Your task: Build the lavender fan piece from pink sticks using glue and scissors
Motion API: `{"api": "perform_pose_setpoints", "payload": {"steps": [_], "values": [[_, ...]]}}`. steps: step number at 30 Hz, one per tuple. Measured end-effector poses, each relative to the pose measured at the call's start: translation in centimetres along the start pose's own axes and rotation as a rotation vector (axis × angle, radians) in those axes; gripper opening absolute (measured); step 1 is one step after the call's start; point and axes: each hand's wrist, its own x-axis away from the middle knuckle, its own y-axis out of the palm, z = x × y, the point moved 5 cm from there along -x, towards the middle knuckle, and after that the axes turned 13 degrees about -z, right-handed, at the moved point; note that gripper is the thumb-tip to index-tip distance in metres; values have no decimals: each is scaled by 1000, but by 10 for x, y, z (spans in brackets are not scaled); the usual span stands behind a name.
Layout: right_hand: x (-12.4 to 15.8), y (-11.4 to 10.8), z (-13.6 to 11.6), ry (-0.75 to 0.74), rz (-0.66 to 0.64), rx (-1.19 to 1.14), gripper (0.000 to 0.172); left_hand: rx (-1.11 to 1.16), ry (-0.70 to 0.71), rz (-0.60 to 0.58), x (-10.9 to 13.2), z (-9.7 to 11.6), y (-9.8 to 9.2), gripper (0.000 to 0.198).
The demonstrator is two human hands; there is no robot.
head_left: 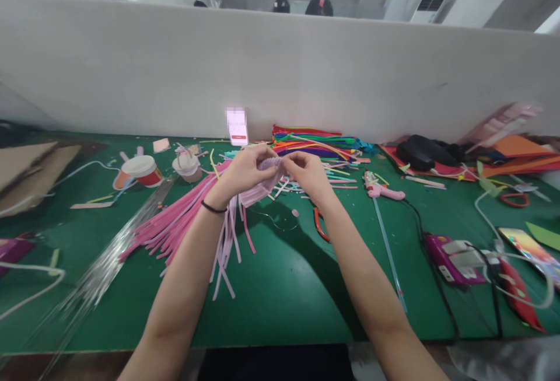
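Both my hands meet above the green table [280,287], pinching a bent pale pink pipe cleaner piece [270,163] between them. My left hand [245,172], with a black band on its wrist, grips the left end and a pale pink bundle [258,193] below it. My right hand [306,172] pinches the right end with curled fingers. Under my left arm lies a spread of pink pipe cleaners [184,223].
A stack of coloured pipe cleaners [315,142] and a phone [238,127] stand by the white partition. Paper cups [144,170] sit at left, clear rods [109,258] lie diagonally. A pink glue gun [380,188], red scissors [321,226], a purple box [450,258] and cables lie at right.
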Motion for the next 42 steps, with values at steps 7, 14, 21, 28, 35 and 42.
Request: {"api": "perform_pose_setpoints", "payload": {"steps": [7, 14, 21, 28, 35, 42], "values": [[0, -3, 2, -14, -32, -83, 18, 180, 4, -58, 3, -8, -5, 24], [0, 1, 2, -9, -78, -76, 17, 260, 37, -69, -1, -11, 1, 24], [0, 2, 2, -4, -73, -23, 16, 228, 36, -40, -1, -7, 1, 22], [1, 3, 5, -16, -59, 42, 17, 134, 13, -3, -3, -7, 4, 19], [-2, -1, 8, -9, -19, -38, 18, 93, 41, 34, -3, -9, 1, 23], [-1, -9, 6, -63, 13, -100, 26, 163, -13, 31, 2, -11, -8, 22]]}}
